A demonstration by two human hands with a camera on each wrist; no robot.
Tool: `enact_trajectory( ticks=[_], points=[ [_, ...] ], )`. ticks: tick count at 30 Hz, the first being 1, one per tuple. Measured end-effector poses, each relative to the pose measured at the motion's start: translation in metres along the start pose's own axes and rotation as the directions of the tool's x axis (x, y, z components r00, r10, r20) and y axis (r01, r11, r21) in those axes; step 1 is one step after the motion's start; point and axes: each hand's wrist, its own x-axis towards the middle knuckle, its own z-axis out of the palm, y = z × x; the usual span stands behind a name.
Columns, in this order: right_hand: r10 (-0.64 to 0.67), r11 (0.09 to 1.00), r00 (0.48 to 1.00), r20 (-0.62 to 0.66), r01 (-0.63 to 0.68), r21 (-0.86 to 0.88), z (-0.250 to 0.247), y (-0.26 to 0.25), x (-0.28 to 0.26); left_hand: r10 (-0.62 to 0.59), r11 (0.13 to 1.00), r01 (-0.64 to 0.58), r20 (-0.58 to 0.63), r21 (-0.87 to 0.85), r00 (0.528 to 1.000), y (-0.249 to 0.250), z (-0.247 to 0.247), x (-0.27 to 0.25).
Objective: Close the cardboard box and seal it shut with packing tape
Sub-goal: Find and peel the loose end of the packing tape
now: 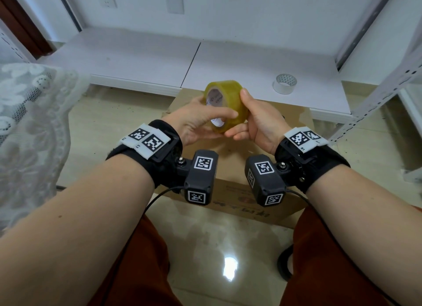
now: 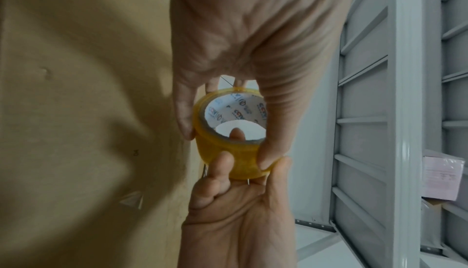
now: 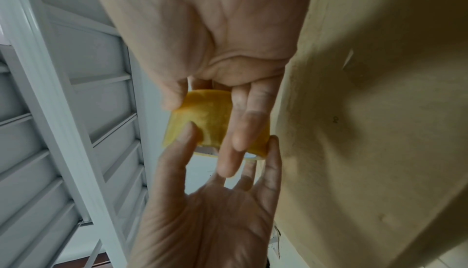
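A yellow packing tape roll [image 1: 228, 100] is held up between both hands above the brown cardboard box [image 1: 293, 116]. My left hand [image 1: 198, 122] grips its left side, thumb across the outer face and fingers behind. My right hand [image 1: 258, 119] grips the right side, thumb on top and fingers curled beneath. In the left wrist view the tape roll [image 2: 228, 154] shows its white printed core, with the left hand [image 2: 240, 42] above and the right hand [image 2: 235, 212] below. In the right wrist view right-hand fingers lie over the tape roll [image 3: 210, 116]. The box top [image 3: 367, 132] lies flat.
A white tape roll [image 1: 285, 84] stands on the low white shelf board [image 1: 137, 61] behind the box. A perforated metal shelf upright [image 1: 376, 95] rises at the right. A lace curtain [image 1: 29, 122] hangs at the left. The glossy tile floor [image 1: 205, 237] lies between my knees.
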Motion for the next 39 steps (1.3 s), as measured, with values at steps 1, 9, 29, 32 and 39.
enact_trajectory(
  ticks=[1, 9, 29, 32, 39],
  points=[
    [-0.004, 1.0, 1.0, 0.014, 0.003, 0.018, 0.0, -0.001, -0.001, -0.007, 1.0, 0.007, -0.007, -0.015, 1.0, 0.0, 0.001, -0.001],
    [0.001, 1.0, 0.995, 0.101, -0.004, 0.026, 0.003, -0.001, -0.003, -0.101, 0.973, 0.097, -0.009, -0.211, 0.995, 0.005, 0.0, -0.006],
    [-0.008, 0.999, 1.0, -0.009, 0.008, -0.04, 0.005, 0.002, -0.003, -0.043, 0.997, 0.039, -0.072, -0.062, 0.996, 0.006, 0.002, -0.005],
    [-0.014, 0.999, 1.0, 0.001, 0.014, 0.05, 0.004, 0.001, -0.002, -0.077, 0.988, 0.067, -0.072, -0.139, 0.994, 0.006, 0.002, -0.004],
    [-0.023, 0.998, 0.991, -0.133, 0.029, 0.047, -0.005, 0.0, 0.004, -0.126, 0.93, 0.116, -0.006, -0.348, 0.992, 0.007, 0.003, -0.003]
  ],
)
